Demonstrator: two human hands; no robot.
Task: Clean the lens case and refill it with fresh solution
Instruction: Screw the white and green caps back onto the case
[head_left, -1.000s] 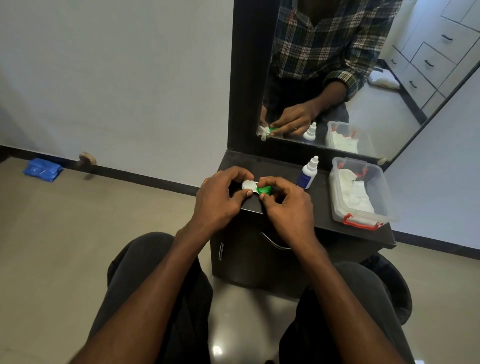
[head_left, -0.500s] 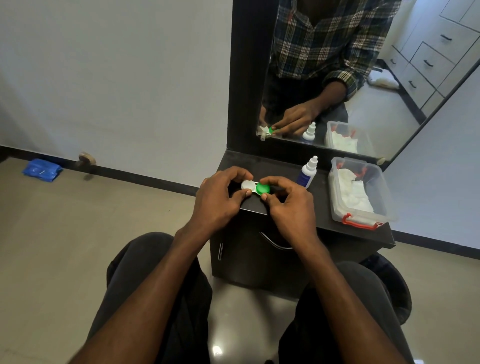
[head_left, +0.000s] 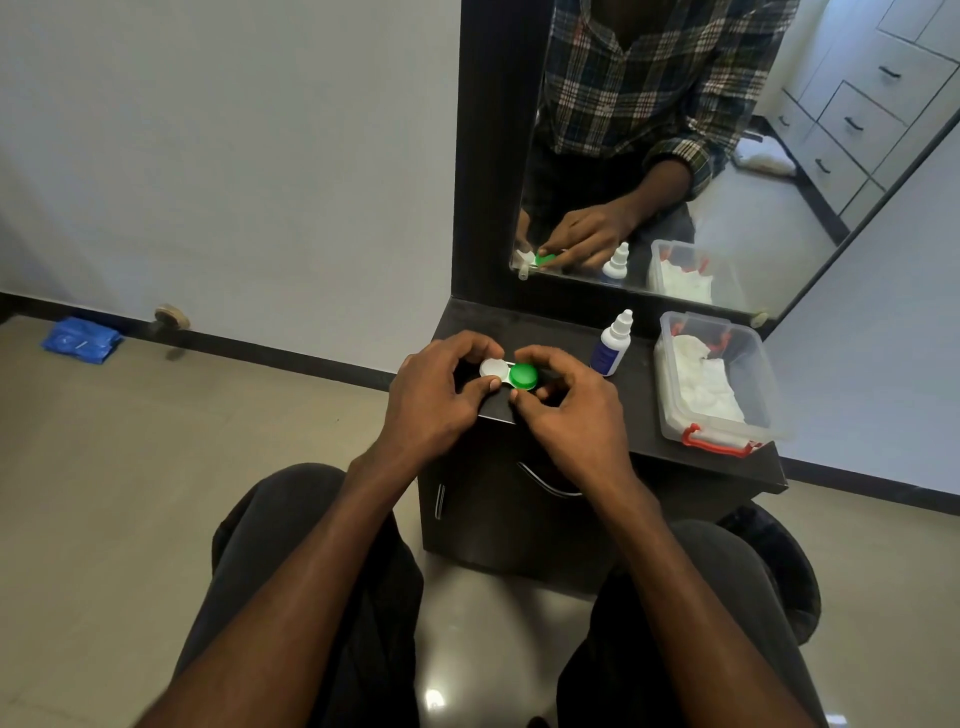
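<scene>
Just left of the solution bottle (head_left: 613, 345), over the near-left corner of the dark vanity top (head_left: 631, 415), you hold the lens case (head_left: 508, 372) between both hands. Your left hand (head_left: 434, 402) pinches the end with the white cap (head_left: 493, 368), thumb at the near edge and fingers curled over the far side. Your right hand (head_left: 569, 410) pinches the end with the green cap (head_left: 523, 375), thumb at its near rim and index finger arched over the top. Both caps sit on the case. The bottle stands upright, white nozzle up, apart from your right hand. Right of the bottle lies a clear plastic box (head_left: 727, 431) with a red latch and white tissue inside. Behind the bottle, the mirror (head_left: 779, 218) repeats your hands and the case.
</scene>
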